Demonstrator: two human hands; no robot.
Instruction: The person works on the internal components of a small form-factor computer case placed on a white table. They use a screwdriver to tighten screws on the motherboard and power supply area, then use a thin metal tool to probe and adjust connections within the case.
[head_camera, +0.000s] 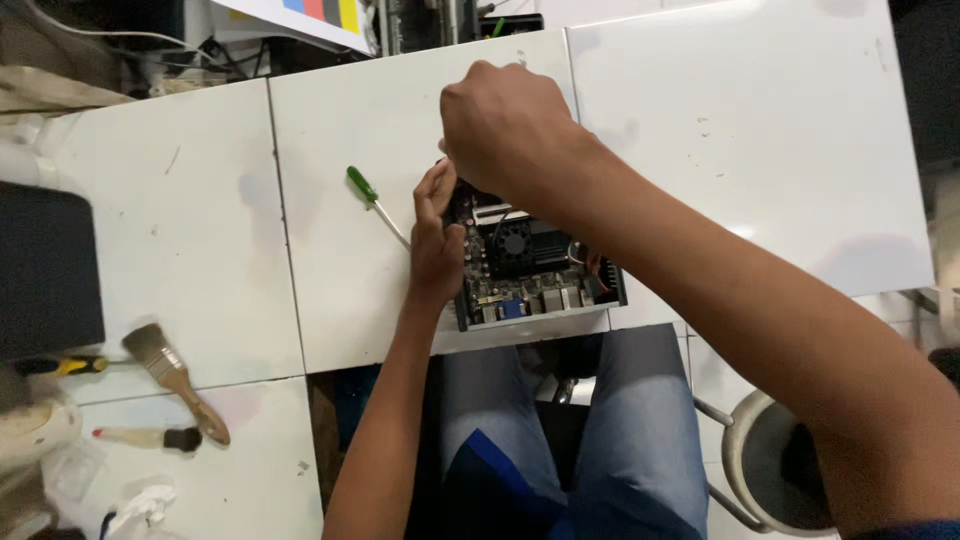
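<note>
A small opened computer case (540, 265) with a circuit board and a round black fan lies at the near edge of the white table (750, 130). My left hand (436, 240) presses against the case's left side. My right hand (505, 125) is closed in a fist above the case's far left corner; what it grips is hidden. A green-handled screwdriver (375, 203) lies on the table just left of my left hand, its tip reaching toward my thumb.
A wooden paintbrush (175, 382), a smaller brush (148, 438) and a yellow-and-black tool (60, 366) lie at the left. A black slab (45, 268) sits at the left edge. A round stool (775, 465) stands lower right. Cables run along the far edge.
</note>
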